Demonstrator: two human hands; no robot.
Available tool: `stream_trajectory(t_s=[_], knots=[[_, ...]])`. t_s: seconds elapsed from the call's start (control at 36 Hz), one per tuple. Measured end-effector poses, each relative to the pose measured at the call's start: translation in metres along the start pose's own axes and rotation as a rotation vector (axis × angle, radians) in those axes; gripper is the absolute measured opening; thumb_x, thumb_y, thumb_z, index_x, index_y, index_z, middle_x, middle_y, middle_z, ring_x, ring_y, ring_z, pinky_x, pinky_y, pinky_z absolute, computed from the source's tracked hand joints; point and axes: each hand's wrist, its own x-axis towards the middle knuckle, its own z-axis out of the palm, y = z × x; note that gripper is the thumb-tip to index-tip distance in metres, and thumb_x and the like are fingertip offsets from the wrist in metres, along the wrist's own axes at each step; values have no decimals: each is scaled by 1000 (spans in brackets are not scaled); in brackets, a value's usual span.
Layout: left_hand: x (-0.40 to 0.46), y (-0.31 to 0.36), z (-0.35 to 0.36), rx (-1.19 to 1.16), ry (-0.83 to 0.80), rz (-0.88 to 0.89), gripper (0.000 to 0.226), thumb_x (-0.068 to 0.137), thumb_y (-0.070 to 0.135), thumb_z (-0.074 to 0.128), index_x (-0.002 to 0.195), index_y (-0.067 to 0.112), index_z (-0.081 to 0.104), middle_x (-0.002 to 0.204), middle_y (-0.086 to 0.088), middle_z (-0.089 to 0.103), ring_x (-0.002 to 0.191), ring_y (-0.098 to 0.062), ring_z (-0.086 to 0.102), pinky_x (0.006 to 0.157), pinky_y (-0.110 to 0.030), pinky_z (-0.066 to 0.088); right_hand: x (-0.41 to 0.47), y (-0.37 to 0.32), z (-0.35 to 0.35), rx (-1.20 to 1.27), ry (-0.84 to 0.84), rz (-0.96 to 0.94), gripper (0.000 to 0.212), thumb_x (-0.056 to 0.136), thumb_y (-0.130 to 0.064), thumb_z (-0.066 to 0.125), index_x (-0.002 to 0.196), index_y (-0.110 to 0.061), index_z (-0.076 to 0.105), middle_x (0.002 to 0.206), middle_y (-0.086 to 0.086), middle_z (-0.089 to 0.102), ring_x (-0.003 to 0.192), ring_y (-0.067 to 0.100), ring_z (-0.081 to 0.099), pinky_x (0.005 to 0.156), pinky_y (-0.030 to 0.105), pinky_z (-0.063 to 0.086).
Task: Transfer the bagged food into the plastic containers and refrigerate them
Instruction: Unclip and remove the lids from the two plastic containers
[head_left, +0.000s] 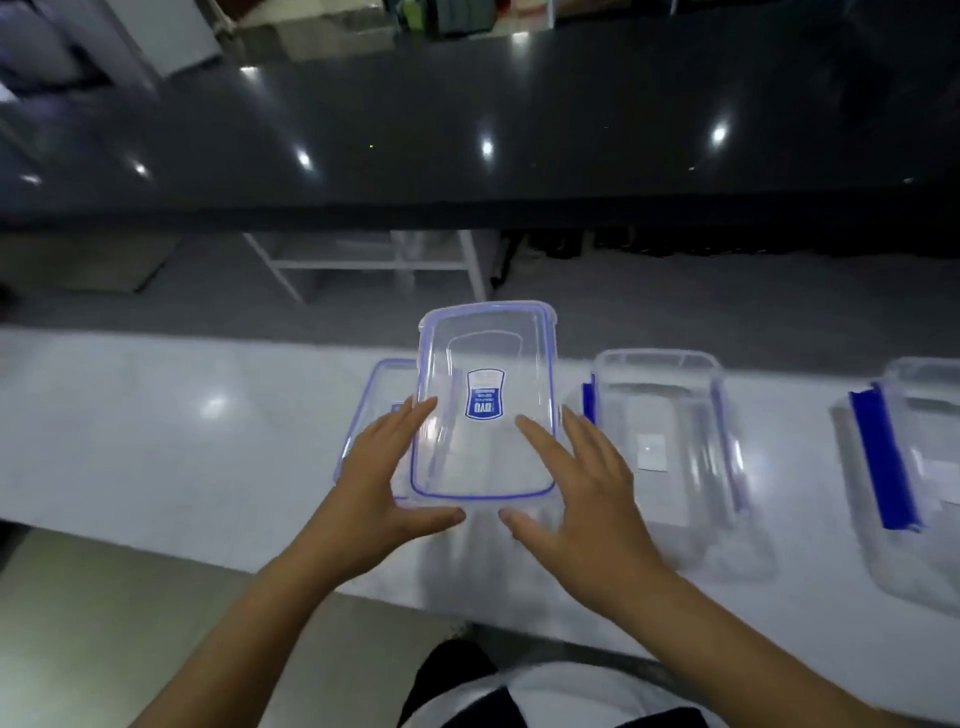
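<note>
A clear plastic lid (485, 405) with a blue seal rim and a blue label lies tilted over another clear lid (376, 410) on the white counter. My left hand (387, 483) touches its left edge with straight fingers, thumb at the near edge. My right hand (576, 483) lies on its right side, fingers spread, thumb at the near edge. Neither hand curls round the lid. Two open clear containers stand to the right: one (670, 415) just beside my right hand, another (914, 447) with a blue clip at the frame's right edge. No bagged food is in view.
The white counter (156, 441) stretches left of the lids. Beyond it lies a grey floor with a white frame (374, 265), then a dark glossy counter (467, 130). My dark trousers and white top show at the bottom.
</note>
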Motion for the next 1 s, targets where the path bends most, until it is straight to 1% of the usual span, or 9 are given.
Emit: stream_trajectory(t_s=[0.08, 0.19, 0.25, 0.36, 0.44, 0.58, 0.78, 0.92, 1.0], knots=[[6, -49, -21, 10, -10, 13, 110, 67, 41, 90, 155, 38, 25, 160, 16, 27, 146, -12, 26, 119, -47, 30, 20, -23, 46, -11, -30, 66, 83, 86, -55, 66, 148, -58, 11, 166, -11, 3, 151, 10, -7, 122, 38, 4], [20, -109, -34, -3, -51, 34, 110, 67, 43, 90, 155, 37, 24, 160, 13, 30, 145, -15, 29, 117, -49, 31, 42, -36, 96, -57, -61, 108, 82, 85, -63, 61, 140, -64, 1, 166, -11, 4, 151, 12, -4, 122, 41, 4], [29, -133, -37, 17, -74, 34, 111, 67, 46, 90, 155, 38, 23, 162, 13, 26, 147, -17, 26, 119, -47, 28, 52, -38, 116, -95, -79, 140, 82, 84, -64, 61, 139, -64, -1, 166, -10, 6, 152, 16, -3, 122, 42, 5], [44, -166, -39, 61, -131, 54, 109, 68, 51, 86, 156, 37, 22, 163, 11, 22, 150, -19, 19, 122, -40, 19, 65, -43, 145, -157, -66, 240, 86, 82, -63, 63, 151, -52, 12, 165, -8, 14, 152, 22, 3, 120, 43, 8], [54, -180, -37, 89, -177, 68, 110, 69, 57, 83, 156, 37, 19, 165, 9, 18, 152, -20, 13, 122, -38, 14, 66, -44, 159, -159, -61, 298, 88, 79, -67, 59, 153, -48, 14, 165, -8, 15, 152, 21, 1, 120, 44, 7], [66, -202, -35, 116, -219, 98, 113, 68, 66, 77, 157, 38, 15, 166, 9, 17, 152, -22, 10, 123, -42, 16, 67, -46, 174, -181, -21, 326, 90, 73, -73, 50, 152, -48, 17, 164, -8, 19, 152, 21, 0, 119, 42, 5], [66, -215, -30, 131, -206, 128, 114, 65, 73, 68, 158, 34, 15, 165, 4, 19, 152, -23, 12, 122, -42, 16, 68, -42, 185, -234, -38, 329, 85, 81, -70, 48, 151, -55, 3, 167, -8, 3, 152, 19, -7, 120, 42, -1], [65, -213, -25, 132, -190, 117, 113, 62, 76, 62, 158, 34, 17, 166, 4, 20, 153, -24, 10, 122, -42, 13, 66, -39, 184, -204, -21, 325, 85, 84, -62, 55, 151, -53, 4, 167, -6, 8, 152, 18, -3, 121, 41, 1], [64, -212, -23, 142, -190, 125, 112, 67, 74, 68, 158, 36, 14, 166, 5, 17, 153, -22, 7, 123, -42, 11, 64, -38, 182, -184, -21, 314, 85, 86, -59, 59, 148, -58, 0, 167, -9, 7, 152, 15, -3, 121, 38, 0]])
